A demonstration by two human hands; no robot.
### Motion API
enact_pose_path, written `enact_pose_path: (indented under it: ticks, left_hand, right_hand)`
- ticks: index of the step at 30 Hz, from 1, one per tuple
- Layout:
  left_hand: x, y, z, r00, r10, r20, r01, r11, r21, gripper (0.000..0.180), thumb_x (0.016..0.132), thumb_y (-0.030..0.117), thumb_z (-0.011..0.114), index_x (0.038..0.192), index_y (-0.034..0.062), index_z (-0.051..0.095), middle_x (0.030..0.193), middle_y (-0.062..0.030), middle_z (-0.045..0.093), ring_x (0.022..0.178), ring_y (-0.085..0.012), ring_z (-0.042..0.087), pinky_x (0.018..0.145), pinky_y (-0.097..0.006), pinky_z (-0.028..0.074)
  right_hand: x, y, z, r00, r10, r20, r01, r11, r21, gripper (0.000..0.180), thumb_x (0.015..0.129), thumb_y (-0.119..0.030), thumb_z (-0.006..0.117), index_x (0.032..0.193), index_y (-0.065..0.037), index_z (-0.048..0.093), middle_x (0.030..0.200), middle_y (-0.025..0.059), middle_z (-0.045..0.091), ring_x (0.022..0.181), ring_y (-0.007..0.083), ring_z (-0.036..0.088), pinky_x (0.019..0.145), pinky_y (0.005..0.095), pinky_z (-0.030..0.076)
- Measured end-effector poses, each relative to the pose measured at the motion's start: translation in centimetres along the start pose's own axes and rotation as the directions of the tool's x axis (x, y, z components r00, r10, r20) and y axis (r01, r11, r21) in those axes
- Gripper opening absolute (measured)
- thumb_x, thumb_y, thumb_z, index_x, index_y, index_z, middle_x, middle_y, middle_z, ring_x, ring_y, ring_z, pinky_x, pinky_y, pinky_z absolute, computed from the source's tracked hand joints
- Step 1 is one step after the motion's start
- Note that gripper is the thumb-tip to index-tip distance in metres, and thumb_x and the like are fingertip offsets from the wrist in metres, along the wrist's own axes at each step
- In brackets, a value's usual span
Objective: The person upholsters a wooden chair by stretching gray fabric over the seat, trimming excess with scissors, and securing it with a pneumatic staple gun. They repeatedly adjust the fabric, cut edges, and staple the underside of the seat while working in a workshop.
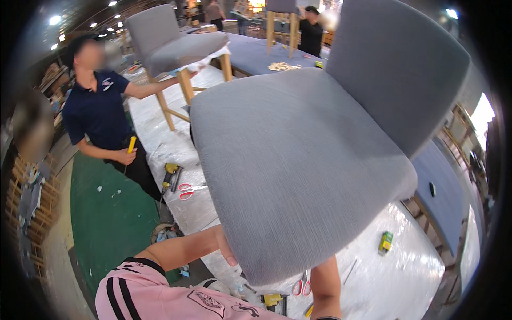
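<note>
A grey upholstered chair [304, 160] fills the middle, tilted above the wrapped table, with its backrest at the upper right. My left hand [226, 249] grips the seat's near left edge, part of its fingers out of sight beneath it. Under the front of the seat, my right hand [324, 263] reaches up; its fingers are hidden by the chair. Below the seat lie red-handled scissors [302, 286] and a yellow-and-black staple gun [273, 301]. The chair's legs are hidden.
Across to the left, a person [101, 106] in a navy shirt touches another grey chair [176, 42] and holds a yellow-handled tool [132, 144]. A second staple gun [170, 176], more scissors [189, 191] and a green-and-yellow box [385, 242] lie on the plastic-covered table [405, 277].
</note>
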State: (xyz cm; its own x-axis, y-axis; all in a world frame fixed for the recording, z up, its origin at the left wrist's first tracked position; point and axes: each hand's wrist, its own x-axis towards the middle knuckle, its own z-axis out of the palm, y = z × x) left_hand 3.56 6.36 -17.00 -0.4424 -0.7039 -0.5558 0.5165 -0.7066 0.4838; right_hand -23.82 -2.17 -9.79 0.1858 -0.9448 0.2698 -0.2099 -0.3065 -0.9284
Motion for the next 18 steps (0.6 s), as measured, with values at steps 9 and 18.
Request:
enact_pose_path:
  ticks: [9,18]
  left_hand:
    - [-4.3,1.7,0.3,0.946,0.312,0.088,-0.255,0.885,-0.39,0.085,0.089,0.039,0.076,0.157,0.0035,0.037,0.154,-0.0232,0.046,0.132,-0.0344,0.057,0.109,-0.05,0.048]
    - [-7.4,3.9,6.4,0.672,0.58,0.461,-0.677,0.733,0.065,0.109,0.073,0.083,0.066,0.152,0.0101,0.045,0.14,-0.0228,0.057,0.12,-0.0386,0.062,0.1,-0.05,0.053]
  right_hand:
    - [-21.1,12.7,3.6,0.867,0.495,-0.056,-0.496,0.868,-0.017,0.034,0.096,-0.033,0.067,0.086,-0.001,0.071,0.072,0.0069,0.068,0.064,0.0161,0.063,0.061,0.0331,0.049]
    - [-47.4,28.1,10.0,0.013,0.997,-0.079,-0.347,0.078,0.934,0.044,0.092,-0.037,0.077,0.118,-0.002,0.066,0.098,0.014,0.069,0.077,0.0238,0.069,0.074,0.041,0.059]
